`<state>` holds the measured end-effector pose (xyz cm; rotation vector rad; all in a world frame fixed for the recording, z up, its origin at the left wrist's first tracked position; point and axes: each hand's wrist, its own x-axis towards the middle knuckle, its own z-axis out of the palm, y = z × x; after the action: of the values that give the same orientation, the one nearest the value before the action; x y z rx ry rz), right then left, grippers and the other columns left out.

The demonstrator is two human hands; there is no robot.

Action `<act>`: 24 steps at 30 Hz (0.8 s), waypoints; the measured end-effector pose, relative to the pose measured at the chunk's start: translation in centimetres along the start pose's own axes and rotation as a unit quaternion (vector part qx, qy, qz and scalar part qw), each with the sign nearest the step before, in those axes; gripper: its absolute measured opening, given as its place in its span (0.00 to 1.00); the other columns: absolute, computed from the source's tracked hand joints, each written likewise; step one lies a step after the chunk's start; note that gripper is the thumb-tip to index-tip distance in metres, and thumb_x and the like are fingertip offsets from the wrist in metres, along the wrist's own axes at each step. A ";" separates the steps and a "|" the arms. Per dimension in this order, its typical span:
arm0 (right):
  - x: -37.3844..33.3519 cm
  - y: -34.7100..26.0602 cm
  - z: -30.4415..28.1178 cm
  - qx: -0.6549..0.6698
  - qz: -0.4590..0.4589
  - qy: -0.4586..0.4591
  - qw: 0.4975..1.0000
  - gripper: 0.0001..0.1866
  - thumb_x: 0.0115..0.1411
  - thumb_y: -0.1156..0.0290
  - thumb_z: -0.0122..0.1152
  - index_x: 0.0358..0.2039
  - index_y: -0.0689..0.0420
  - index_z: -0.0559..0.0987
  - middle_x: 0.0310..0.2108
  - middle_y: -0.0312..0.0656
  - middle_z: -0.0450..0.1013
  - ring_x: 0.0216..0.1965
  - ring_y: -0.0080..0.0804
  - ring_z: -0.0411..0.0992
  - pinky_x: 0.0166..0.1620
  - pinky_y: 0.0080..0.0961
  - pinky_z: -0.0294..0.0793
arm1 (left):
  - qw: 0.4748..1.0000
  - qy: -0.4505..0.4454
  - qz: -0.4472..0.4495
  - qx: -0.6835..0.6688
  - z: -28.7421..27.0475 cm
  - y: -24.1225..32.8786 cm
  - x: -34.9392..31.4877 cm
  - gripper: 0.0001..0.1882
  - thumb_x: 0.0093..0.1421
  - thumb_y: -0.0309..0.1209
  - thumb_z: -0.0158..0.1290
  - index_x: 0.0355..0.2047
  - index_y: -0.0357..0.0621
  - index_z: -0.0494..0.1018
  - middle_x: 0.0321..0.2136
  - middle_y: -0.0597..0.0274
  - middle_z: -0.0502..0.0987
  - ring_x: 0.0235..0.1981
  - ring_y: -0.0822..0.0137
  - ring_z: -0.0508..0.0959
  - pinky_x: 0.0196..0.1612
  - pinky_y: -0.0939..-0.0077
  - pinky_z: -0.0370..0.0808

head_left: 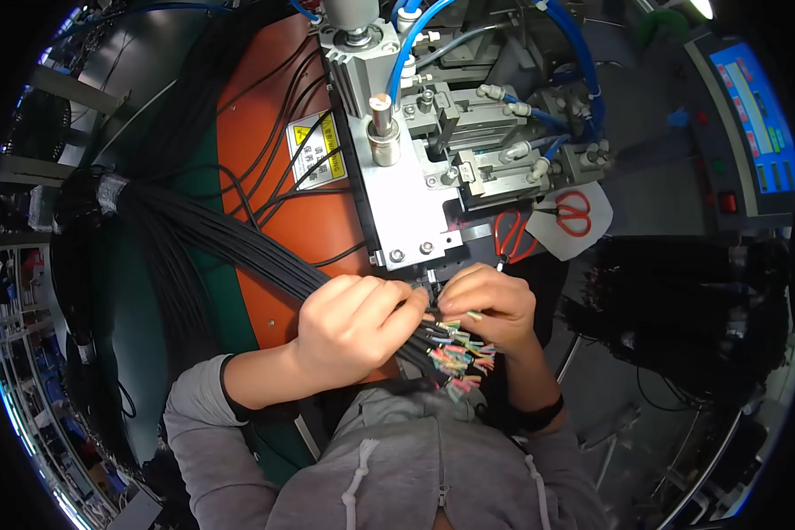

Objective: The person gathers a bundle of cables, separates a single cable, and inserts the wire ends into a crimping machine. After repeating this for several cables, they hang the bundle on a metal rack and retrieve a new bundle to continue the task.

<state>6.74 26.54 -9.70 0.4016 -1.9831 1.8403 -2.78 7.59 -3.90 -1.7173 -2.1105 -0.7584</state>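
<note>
A thick bundle of black cables [243,245] runs from the left toward me. Its stripped ends, with short coloured wires [459,358], fan out below my hands. My left hand [353,320] is closed over the bundle, thumb and forefinger pinched at a cable near the machine's front. Close beside it, my right hand [490,305] has its fingers pressed together, with the coloured ends just under it; what lies between its fingertips is hidden. Both hands meet right below the metal head of a pneumatic machine [389,208].
Red-handled scissors [572,215] lie on a pale sheet right of the machine, beside another red-handled tool [510,237]. An orange plate [265,115] lies left of the machine. A screen [758,124] stands far right, above more black cable bundles [680,305]. Blue air hoses [592,53] arch overhead.
</note>
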 end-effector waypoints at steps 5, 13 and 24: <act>0.8 -1.7 1.0 -0.005 0.078 0.062 0.995 0.10 0.46 0.81 0.70 0.31 0.63 0.81 0.30 0.44 0.77 0.33 0.34 0.76 0.37 0.23 0.75 | 0.998 0.063 0.000 -0.021 -1.2 0.4 0.5 0.09 0.49 0.29 0.61 0.29 0.37 0.78 0.26 0.60 0.77 0.21 0.68 0.77 0.20 0.78 0.69; 2.1 -2.2 3.6 -0.030 0.021 0.205 0.978 0.11 0.47 0.80 0.71 0.32 0.64 0.80 0.32 0.46 0.77 0.33 0.34 0.76 0.37 0.24 0.75 | 0.995 0.045 -0.051 -0.073 -0.3 0.1 0.2 0.09 0.48 0.26 0.62 0.29 0.35 0.77 0.21 0.59 0.76 0.19 0.67 0.77 0.19 0.77 0.70; 1.7 -2.5 3.4 -0.029 0.071 0.171 0.982 0.09 0.46 0.82 0.69 0.29 0.65 0.78 0.30 0.45 0.75 0.32 0.32 0.74 0.37 0.25 0.73 | 0.995 0.011 -0.057 -0.084 -0.2 0.2 -0.2 0.08 0.48 0.26 0.62 0.28 0.36 0.76 0.18 0.63 0.71 0.16 0.67 0.73 0.18 0.75 0.67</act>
<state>6.10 23.09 -6.83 -0.0748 -1.8581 1.7871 -2.60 7.32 -3.83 -1.6738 -2.2002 -1.0094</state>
